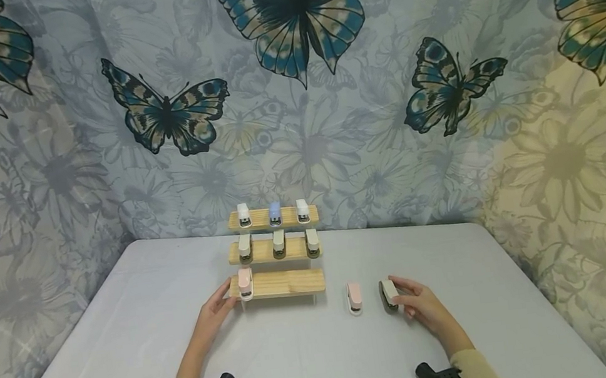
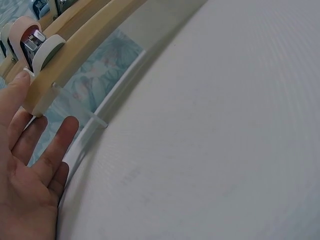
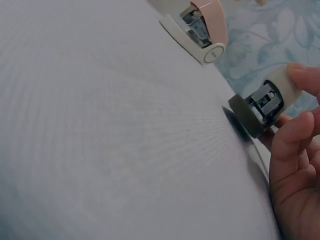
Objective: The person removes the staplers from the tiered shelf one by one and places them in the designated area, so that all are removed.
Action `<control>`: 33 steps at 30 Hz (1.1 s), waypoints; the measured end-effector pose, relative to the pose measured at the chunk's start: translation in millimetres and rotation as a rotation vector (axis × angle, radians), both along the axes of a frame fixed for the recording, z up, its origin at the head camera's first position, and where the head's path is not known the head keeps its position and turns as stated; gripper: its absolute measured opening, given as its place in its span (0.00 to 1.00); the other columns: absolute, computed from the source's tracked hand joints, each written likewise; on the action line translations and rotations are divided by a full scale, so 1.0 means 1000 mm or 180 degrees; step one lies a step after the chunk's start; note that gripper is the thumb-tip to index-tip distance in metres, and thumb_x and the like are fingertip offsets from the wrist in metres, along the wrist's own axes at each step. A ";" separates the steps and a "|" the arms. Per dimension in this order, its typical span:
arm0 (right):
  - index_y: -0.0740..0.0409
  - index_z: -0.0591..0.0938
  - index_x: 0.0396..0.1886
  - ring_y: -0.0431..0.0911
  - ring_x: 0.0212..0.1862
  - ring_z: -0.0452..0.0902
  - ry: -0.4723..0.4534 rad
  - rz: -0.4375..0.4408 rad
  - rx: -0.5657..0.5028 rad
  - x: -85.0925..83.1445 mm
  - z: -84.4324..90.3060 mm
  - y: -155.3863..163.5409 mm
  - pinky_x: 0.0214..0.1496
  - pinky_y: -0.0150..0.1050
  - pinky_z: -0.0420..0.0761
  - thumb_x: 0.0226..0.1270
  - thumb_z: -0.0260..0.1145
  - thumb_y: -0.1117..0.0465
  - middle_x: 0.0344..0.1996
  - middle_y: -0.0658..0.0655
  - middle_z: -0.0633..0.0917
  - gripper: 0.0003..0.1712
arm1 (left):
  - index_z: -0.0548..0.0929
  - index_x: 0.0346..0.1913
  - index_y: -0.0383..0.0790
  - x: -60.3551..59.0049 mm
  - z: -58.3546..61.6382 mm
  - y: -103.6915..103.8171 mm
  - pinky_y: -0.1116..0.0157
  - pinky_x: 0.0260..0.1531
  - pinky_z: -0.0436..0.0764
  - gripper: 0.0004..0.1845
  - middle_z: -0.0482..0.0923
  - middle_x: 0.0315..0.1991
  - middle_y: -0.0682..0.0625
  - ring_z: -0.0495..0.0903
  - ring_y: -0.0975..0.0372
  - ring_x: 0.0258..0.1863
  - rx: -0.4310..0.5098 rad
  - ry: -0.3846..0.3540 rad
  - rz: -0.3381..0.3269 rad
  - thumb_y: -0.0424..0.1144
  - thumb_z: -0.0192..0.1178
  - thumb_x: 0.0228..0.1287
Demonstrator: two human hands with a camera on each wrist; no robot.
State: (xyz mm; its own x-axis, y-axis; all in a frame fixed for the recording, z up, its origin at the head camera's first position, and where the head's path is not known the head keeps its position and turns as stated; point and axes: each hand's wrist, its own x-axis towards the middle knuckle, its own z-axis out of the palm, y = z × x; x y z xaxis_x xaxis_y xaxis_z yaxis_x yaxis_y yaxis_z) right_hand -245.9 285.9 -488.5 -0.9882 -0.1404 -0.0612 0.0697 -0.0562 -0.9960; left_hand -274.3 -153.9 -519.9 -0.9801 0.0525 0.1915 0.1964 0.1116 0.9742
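My right hand (image 1: pixel 422 305) pinches a small cream stapler (image 1: pixel 389 292) with a dark grey base. In the right wrist view that stapler (image 3: pixel 257 107) stands tilted, with a dark shadow beneath it. To its left, a pink stapler (image 1: pixel 354 297) with a white base stands on the table. At the left end of the three-tier wooden rack (image 1: pixel 289 283), my left hand (image 1: pixel 213 318) grips the lowest board, thumb above and fingertips at the underside in the left wrist view. Another pink stapler (image 1: pixel 245 282) sits on that board, close to the left thumb (image 2: pixel 17 90).
White, blue (image 1: pixel 274 212) and white staplers line the top tier; three cream staplers (image 1: pixel 278 243) with darker bases occupy the middle tier. Clear legs (image 2: pixel 80 105) support the rack on a white table (image 1: pixel 312 358). Butterfly-patterned cloth (image 1: pixel 321 149) hangs behind and at both sides.
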 end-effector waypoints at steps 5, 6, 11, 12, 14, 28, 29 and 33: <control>0.64 0.62 0.51 0.38 0.10 0.57 -0.0032 0.0046 0.0065 0.001 0.000 -0.001 0.10 0.26 0.64 0.41 0.62 0.70 0.53 0.61 0.59 0.33 | 0.60 0.54 0.52 0.002 0.001 0.000 0.64 0.43 0.65 0.26 0.56 0.54 0.55 0.67 0.61 0.41 -0.0114 -0.0039 -0.0005 0.49 0.51 0.49; 0.64 0.62 0.51 0.38 0.10 0.57 -0.0029 0.0054 0.0106 0.002 0.000 -0.001 0.10 0.26 0.64 0.41 0.62 0.69 0.53 0.60 0.58 0.33 | 0.59 0.54 0.52 0.002 0.001 0.000 0.64 0.43 0.65 0.26 0.56 0.54 0.55 0.68 0.61 0.41 -0.0124 -0.0051 -0.0015 0.49 0.51 0.49; 0.63 0.61 0.52 0.38 0.10 0.57 0.0006 0.0082 0.0244 0.006 0.006 -0.005 0.10 0.27 0.64 0.42 0.62 0.68 0.54 0.61 0.57 0.33 | 0.60 0.54 0.53 0.001 0.002 0.000 0.64 0.43 0.66 0.26 0.56 0.53 0.56 0.67 0.61 0.41 -0.0098 -0.0067 -0.0002 0.49 0.52 0.49; 0.63 0.61 0.52 0.38 0.10 0.57 0.0013 0.0079 0.0267 0.007 0.007 -0.006 0.10 0.27 0.64 0.42 0.62 0.68 0.54 0.61 0.57 0.34 | 0.60 0.54 0.53 0.001 0.002 0.000 0.64 0.43 0.66 0.26 0.56 0.53 0.56 0.67 0.61 0.41 -0.0091 -0.0058 -0.0001 0.48 0.52 0.49; 0.63 0.61 0.52 0.38 0.10 0.56 0.0027 0.0077 0.0294 0.007 0.009 -0.007 0.10 0.27 0.64 0.42 0.62 0.68 0.54 0.61 0.56 0.34 | 0.60 0.54 0.53 0.000 0.002 0.000 0.64 0.43 0.66 0.26 0.56 0.54 0.55 0.67 0.61 0.42 -0.0086 -0.0021 -0.0033 0.48 0.52 0.49; 0.56 0.63 0.51 0.37 0.08 0.52 0.0012 0.0006 0.0457 -0.001 -0.002 -0.006 0.07 0.27 0.61 0.41 0.64 0.63 0.53 0.58 0.59 0.33 | 0.59 0.54 0.53 0.001 0.000 -0.001 0.67 0.42 0.67 0.26 0.56 0.54 0.54 0.69 0.61 0.40 -0.0075 0.0077 -0.0092 0.47 0.51 0.50; 0.56 0.64 0.51 0.37 0.08 0.52 -0.0021 0.0007 0.0454 0.000 -0.001 -0.007 0.07 0.27 0.61 0.41 0.64 0.63 0.53 0.57 0.59 0.33 | 0.59 0.54 0.53 0.001 0.000 -0.001 0.67 0.42 0.67 0.26 0.56 0.54 0.55 0.69 0.61 0.39 -0.0058 0.0062 -0.0073 0.47 0.51 0.50; 0.58 0.63 0.51 0.37 0.08 0.52 -0.0147 0.0029 0.0385 0.003 0.008 -0.009 0.08 0.28 0.61 0.42 0.63 0.65 0.54 0.59 0.57 0.33 | 0.59 0.55 0.52 0.000 0.000 -0.001 0.66 0.42 0.66 0.26 0.56 0.54 0.54 0.68 0.61 0.40 -0.0047 0.0030 -0.0082 0.47 0.51 0.50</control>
